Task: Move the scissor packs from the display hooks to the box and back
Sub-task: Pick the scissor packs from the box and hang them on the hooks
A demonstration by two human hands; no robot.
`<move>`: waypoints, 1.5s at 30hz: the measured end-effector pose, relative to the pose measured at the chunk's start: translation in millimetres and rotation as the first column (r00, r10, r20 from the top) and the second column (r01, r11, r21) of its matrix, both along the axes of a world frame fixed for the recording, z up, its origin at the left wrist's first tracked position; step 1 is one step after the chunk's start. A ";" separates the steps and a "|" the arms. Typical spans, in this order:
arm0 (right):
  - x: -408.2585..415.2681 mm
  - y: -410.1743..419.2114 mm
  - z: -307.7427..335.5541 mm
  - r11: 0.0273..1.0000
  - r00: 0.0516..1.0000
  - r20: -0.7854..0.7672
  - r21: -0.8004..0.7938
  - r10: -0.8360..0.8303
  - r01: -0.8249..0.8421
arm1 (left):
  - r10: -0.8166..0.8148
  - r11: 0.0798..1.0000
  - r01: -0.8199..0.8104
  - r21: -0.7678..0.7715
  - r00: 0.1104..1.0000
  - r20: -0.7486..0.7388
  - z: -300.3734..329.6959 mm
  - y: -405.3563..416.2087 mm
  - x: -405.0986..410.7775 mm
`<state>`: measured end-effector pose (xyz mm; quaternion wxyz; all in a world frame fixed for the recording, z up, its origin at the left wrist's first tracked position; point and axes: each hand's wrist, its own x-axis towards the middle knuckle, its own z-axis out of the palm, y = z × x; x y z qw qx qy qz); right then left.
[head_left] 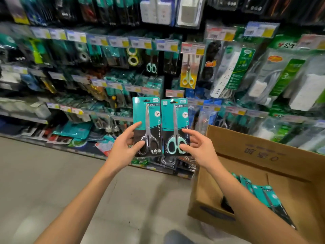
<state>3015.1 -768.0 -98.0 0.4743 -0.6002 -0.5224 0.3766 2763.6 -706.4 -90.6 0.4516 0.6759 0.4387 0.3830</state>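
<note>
My left hand [125, 146] pinches a teal-and-black scissor pack with grey-handled scissors [147, 120] at its lower left edge, holding it upright. My right hand [199, 147] pinches a second pack with mint-handled scissors [175, 124] at its lower right. Both packs are raised side by side in front of the display hooks [154, 92]. An open cardboard box [263, 152] stands at my right, with several more teal scissor packs [260, 192] lying inside it, partly hidden by my right forearm.
Store shelving full of hanging tools, tape and power strips [233, 71] fills the background, with price tags along the rails. A yellow-backed scissor pack [189, 74] hangs higher up. Grey floor [52, 173] stretches to my left. A dark shoe tip [175, 237] shows at the bottom edge.
</note>
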 end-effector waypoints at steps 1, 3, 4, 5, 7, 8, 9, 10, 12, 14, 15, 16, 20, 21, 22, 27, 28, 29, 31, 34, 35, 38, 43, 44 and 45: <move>-5.6 7.1 1.8 1.000 1.000 0.007 0.004 0.011 -0.011 | 0.016 1.000 -0.016 -0.004 1.000 0.010 0.1 4.9 -7.5; -15.1 22.0 4.5 1.000 0.999 0.030 0.010 0.028 -0.028 | 0.043 0.999 -0.042 -0.016 0.999 0.022 -3.1 16.6 -22.1; -19.1 29.6 6.0 0.999 0.999 0.039 0.015 0.034 -0.035 | 0.052 0.998 -0.052 -0.018 0.999 0.013 -5.0 23.7 -28.1; -23.4 37.2 8.1 0.999 0.999 0.037 0.016 0.036 -0.037 | 0.060 0.998 -0.060 -0.016 0.998 -0.001 -5.5 30.9 -33.3; -31.4 52.8 11.7 0.999 0.999 0.007 0.035 0.037 -0.038 | 0.063 0.998 -0.064 -0.007 0.997 -0.038 -6.8 48.4 -41.3; -33.6 61.8 11.2 0.998 0.999 -0.010 0.044 0.038 -0.037 | 0.064 0.998 -0.064 0.005 0.997 -0.054 -7.1 58.2 -43.6; -35.3 71.9 10.3 0.998 0.999 -0.024 0.050 0.036 -0.035 | 0.067 0.998 -0.065 0.021 0.995 -0.069 -6.1 68.4 -44.9; -35.6 83.3 8.2 0.998 0.999 -0.031 0.055 0.033 -0.031 | 0.074 0.997 -0.071 0.038 0.994 -0.082 -4.6 79.6 -45.0; -35.7 107.7 3.4 0.998 0.998 -0.049 0.062 0.026 -0.023 | 0.071 0.997 -0.067 0.047 0.993 -0.097 -0.2 102.1 -43.6; -35.3 133.5 1.6 0.998 0.999 -0.052 0.062 0.011 -0.008 | 0.056 0.997 -0.050 0.061 0.993 -0.104 2.7 128.3 -41.5; -33.7 146.7 0.7 0.998 0.998 -0.058 0.061 -0.001 0.004 | 0.058 0.996 -0.050 0.069 0.991 -0.121 4.6 142.3 -39.7; -31.7 159.6 0.1 0.998 0.997 -0.071 0.062 -0.013 0.018 | 0.062 0.996 -0.052 0.073 0.989 -0.137 5.9 157.0 -37.4; -17.6 208.3 -1.4 0.994 0.996 -0.052 0.079 -0.069 0.073 | 0.029 0.998 -0.018 0.067 0.986 -0.165 11.5 216.2 -22.5; -13.6 219.9 -1.3 0.994 0.996 -0.047 0.073 -0.080 0.083 | 0.016 0.997 -0.002 0.074 0.984 -0.177 13.7 230.4 -17.9; -9.9 231.1 -0.6 0.993 0.995 -0.048 0.071 -0.089 0.092 | 0.007 0.997 0.008 0.080 0.983 -0.185 13.9 245.1 -13.6; 4.0 280.0 3.7 0.986 0.990 -0.015 0.085 -0.140 0.141 | -0.070 0.993 0.087 0.074 0.976 -0.206 16.1 304.3 1.9; 5.9 287.6 3.0 0.985 0.989 -0.014 0.088 -0.147 0.147 | -0.074 0.994 0.088 0.066 0.978 -0.196 16.0 313.8 3.6; 6.9 293.4 2.8 0.984 0.988 -0.013 0.091 -0.154 0.155 | -0.069 0.995 0.081 0.061 0.980 -0.187 16.8 321.1 4.7; 7.3 301.4 1.4 0.980 0.985 -0.003 0.096 -0.172 0.172 | -0.064 0.995 0.076 0.064 0.982 -0.179 17.1 330.2 6.1; 7.2 307.0 -0.1 0.972 0.977 -0.001 0.108 -0.212 0.211 | -0.090 0.990 0.108 0.091 0.980 -0.178 15.6 341.4 6.7; 6.3 307.2 0.6 0.969 0.975 -0.010 0.113 -0.221 0.221 | -0.099 0.988 0.118 0.098 0.979 -0.178 15.7 344.8 6.9; 4.1 305.8 0.5 0.955 0.963 -0.028 0.120 -0.269 0.270 | -0.113 0.986 0.133 0.105 0.977 -0.178 12.7 356.6 8.4; 1.5 300.2 10.0 0.935 0.946 -0.034 0.143 -0.323 0.325 | -0.166 0.975 0.186 0.121 0.973 -0.159 12.4 370.2 13.7; 1.2 300.6 12.4 0.934 0.945 -0.033 0.142 -0.325 0.327 | -0.181 0.973 0.200 0.117 0.970 -0.160 12.5 372.7 15.0; 1.6 301.8 14.8 0.931 0.943 -0.036 0.146 -0.332 0.333 | -0.198 0.970 0.217 0.113 0.967 -0.162 13.5 374.4 16.2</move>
